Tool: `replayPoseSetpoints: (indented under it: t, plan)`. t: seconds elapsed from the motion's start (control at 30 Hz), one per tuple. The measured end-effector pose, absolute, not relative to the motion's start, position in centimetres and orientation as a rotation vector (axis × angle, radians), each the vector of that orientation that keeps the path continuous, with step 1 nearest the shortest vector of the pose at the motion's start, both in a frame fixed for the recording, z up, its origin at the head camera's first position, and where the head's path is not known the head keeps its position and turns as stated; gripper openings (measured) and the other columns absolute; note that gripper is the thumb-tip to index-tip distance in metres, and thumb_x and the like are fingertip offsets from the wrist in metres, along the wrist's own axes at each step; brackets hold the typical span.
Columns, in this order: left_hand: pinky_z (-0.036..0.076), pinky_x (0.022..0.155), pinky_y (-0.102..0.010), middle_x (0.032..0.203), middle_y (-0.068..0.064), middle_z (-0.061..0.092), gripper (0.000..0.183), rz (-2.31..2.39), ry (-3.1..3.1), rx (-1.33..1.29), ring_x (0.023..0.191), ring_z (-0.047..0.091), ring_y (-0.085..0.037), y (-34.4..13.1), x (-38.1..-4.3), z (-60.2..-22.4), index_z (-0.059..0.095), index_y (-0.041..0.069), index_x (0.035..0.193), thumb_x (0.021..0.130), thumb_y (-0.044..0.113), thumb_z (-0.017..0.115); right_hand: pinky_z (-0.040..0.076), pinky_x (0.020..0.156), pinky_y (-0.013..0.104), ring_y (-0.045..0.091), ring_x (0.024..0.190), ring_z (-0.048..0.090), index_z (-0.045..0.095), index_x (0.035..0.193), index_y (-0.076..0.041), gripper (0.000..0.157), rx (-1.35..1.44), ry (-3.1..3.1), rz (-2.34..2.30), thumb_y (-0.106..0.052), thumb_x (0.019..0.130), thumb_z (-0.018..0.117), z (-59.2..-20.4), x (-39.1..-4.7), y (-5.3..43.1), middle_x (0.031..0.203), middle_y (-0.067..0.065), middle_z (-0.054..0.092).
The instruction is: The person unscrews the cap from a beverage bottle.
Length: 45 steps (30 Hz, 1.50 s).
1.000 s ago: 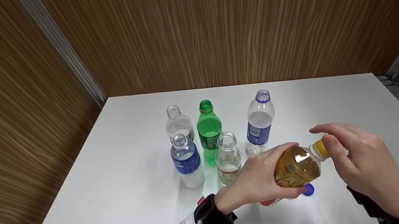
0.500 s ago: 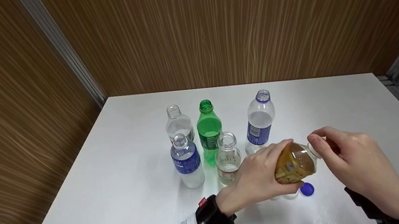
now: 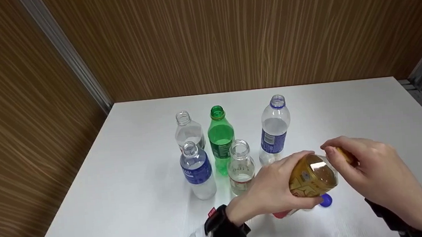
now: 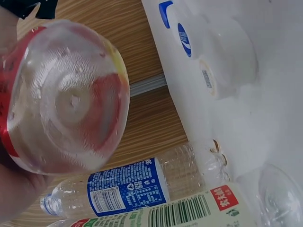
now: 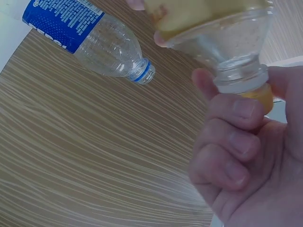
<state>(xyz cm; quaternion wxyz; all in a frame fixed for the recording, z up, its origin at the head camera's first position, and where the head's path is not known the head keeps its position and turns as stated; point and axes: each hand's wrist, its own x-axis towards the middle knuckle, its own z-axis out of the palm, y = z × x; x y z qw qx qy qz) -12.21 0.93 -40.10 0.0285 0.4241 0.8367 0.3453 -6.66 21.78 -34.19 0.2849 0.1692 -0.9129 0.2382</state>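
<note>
My left hand (image 3: 278, 187) grips a tilted plastic bottle (image 3: 311, 178) with a yellow label, holding it above the table's right front part. In the left wrist view the round bottom of the bottle (image 4: 71, 101) faces the camera, with red on its side. At its neck, my right hand (image 3: 372, 171) pinches the yellow cap (image 3: 347, 155) between thumb and curled fingers. The right wrist view has the yellow cap (image 5: 262, 98) at the mouth, just past the white neck ring, partly covered by the fingers (image 5: 227, 132) of my right hand.
Uncapped bottles stand left of and behind the hands: a green one (image 3: 221, 134), a clear glass one (image 3: 241, 169), two with blue labels (image 3: 197, 171) and a clear one (image 3: 189, 130). A blue cap (image 3: 326, 200) and white caps (image 4: 232, 56) lie on the white table (image 3: 132, 179).
My right index finger was stretched out past the yellow cap and is now bent in around it. The bottle dipped a little and came back up, still in my left hand.
</note>
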Motion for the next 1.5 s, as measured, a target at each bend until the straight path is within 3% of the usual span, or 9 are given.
replayPoseSetpoints:
  t: [0.3,0.53,0.7,0.8,0.93,1.13,1.37,1.5]
  plan:
    - [0.05,0.09,-0.008,0.128,0.01,0.069,0.083,1.139,2.394,1.263,0.108,0.061,0.007,0.6,-12.2,-39.5,0.041,0.032,0.156,0.086,0.048,0.083,0.044,0.06,0.009,-0.004,0.069,0.051,0.078,0.1,-0.008,0.024,0.678,-2.261,0.665,0.006,0.083,0.067,-34.7,-7.0,22.5,0.084,0.001,0.075]
    - [0.049,0.088,-0.006,0.131,0.009,0.069,0.085,1.144,2.49,1.282,0.108,0.062,0.006,0.8,-12.1,-39.8,0.041,0.029,0.156,0.085,0.049,0.083,0.04,0.057,0.012,-0.007,0.067,0.048,0.078,0.106,-0.008,0.019,0.516,-2.341,0.675,-0.006,0.092,0.065,-34.5,-6.6,22.5,0.083,0.003,0.076]
    - [0.049,0.089,-0.007,0.138,0.007,0.068,0.09,1.027,2.719,1.291,0.113,0.066,-0.001,1.2,-11.7,-40.1,0.04,0.024,0.158,0.084,0.054,0.083,0.031,0.048,0.016,-0.005,0.056,0.035,0.077,0.103,-0.006,0.018,0.331,-2.42,0.676,-0.016,0.102,0.062,-34.2,-6.5,22.2,0.064,-0.002,0.062]
    - [0.051,0.088,-0.01,0.136,0.006,0.069,0.091,0.962,2.823,1.285,0.112,0.067,-0.004,1.3,-11.5,-40.3,0.04,0.023,0.158,0.084,0.054,0.083,0.025,0.044,0.019,-0.004,0.052,0.028,0.077,0.1,-0.006,0.016,0.3,-2.439,0.665,-0.016,0.102,0.064,-34.2,-6.6,22.1,0.056,-0.009,0.046]
    - [0.051,0.088,-0.01,0.133,0.005,0.07,0.091,0.943,2.863,1.287,0.11,0.068,-0.004,1.3,-11.5,-40.4,0.04,0.022,0.158,0.084,0.053,0.083,0.025,0.044,0.02,-0.004,0.051,0.029,0.077,0.096,-0.008,0.012,0.295,-2.448,0.663,-0.017,0.099,0.07,-34.2,-6.7,21.9,0.056,-0.011,0.042]
    - [0.051,0.087,-0.009,0.132,0.005,0.069,0.09,0.923,2.86,1.313,0.109,0.067,-0.004,1.3,-11.6,-40.5,0.04,0.021,0.158,0.086,0.055,0.082,0.028,0.046,0.015,-0.003,0.054,0.032,0.077,0.091,-0.009,0.006,0.318,-2.48,0.643,-0.015,0.092,0.079,-34.3,-6.7,21.6,0.06,-0.009,0.048]
    - [0.05,0.091,-0.007,0.142,0.007,0.066,0.089,0.994,2.708,1.311,0.114,0.066,-0.002,1.0,-12.0,-40.2,0.04,0.023,0.158,0.086,0.054,0.081,0.035,0.052,0.011,-0.004,0.06,0.039,0.077,0.089,-0.01,0.002,0.401,-2.45,0.652,-0.008,0.091,0.078,-34.2,-6.8,21.8,0.07,-0.007,0.065]
    - [0.049,0.09,-0.006,0.138,0.009,0.067,0.086,1.068,2.553,1.282,0.112,0.064,0.003,0.8,-12.2,-39.9,0.04,0.028,0.157,0.086,0.052,0.082,0.04,0.057,0.008,-0.006,0.066,0.046,0.078,0.092,-0.01,0.012,0.49,-2.388,0.684,0.001,0.087,0.076,-34.3,-6.8,22.1,0.08,-0.004,0.074]
